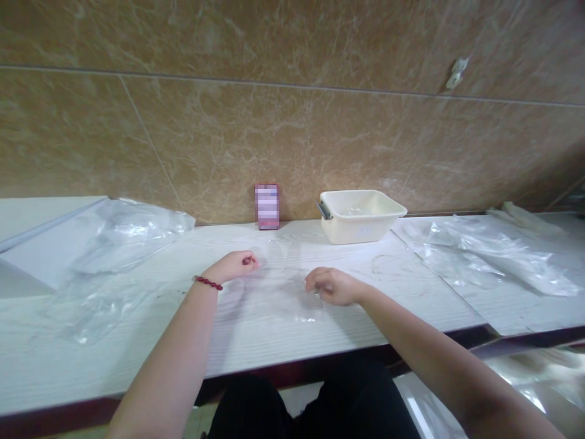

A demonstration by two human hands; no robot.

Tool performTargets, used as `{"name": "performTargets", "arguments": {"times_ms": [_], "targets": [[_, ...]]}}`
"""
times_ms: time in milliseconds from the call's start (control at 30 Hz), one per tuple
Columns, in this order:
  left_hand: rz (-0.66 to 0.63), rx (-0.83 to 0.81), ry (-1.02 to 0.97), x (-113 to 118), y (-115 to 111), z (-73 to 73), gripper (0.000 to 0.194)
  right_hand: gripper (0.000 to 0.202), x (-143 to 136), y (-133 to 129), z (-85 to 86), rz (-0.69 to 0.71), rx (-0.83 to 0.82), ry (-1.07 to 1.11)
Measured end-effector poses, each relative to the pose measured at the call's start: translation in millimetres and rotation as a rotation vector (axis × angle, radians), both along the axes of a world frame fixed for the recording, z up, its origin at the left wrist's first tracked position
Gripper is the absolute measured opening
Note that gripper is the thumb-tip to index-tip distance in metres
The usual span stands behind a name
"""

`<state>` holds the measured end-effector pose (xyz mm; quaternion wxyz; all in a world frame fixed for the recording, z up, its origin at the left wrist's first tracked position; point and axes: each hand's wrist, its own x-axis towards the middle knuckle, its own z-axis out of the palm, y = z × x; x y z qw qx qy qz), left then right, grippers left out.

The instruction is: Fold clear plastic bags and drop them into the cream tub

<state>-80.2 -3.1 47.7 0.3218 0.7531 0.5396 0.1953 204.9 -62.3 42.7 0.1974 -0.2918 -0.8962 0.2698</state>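
Note:
Above the white table, my left hand is closed in a pinch, with a red bead bracelet on its wrist. Something clear and thin shows at its fingertips, too faint to name. Across from it, my right hand has its fingers pinched together at the edge of a clear plastic bag. The bag is see-through and spreads over the tabletop between my hands, so its outline is hard to follow.
A cream plastic tub with a grey handle stands by the wall, clear pieces inside. A phone-like object leans on the wall. Clear plastic bags lie at the left beside a white box; more plastic bags lie at right.

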Motion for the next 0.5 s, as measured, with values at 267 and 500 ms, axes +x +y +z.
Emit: {"name": "performTargets", "arguments": {"times_ms": [267, 500], "targets": [[0.448, -0.021, 0.094, -27, 11, -12.6, 0.035, 0.032, -32, 57, 16.1, -0.228, 0.039, -0.174], [0.270, 0.039, 0.278, -15, 12, -18.4, 0.012, 0.029, -69, 52, 7.9, -0.208, 0.097, -0.263]]}}
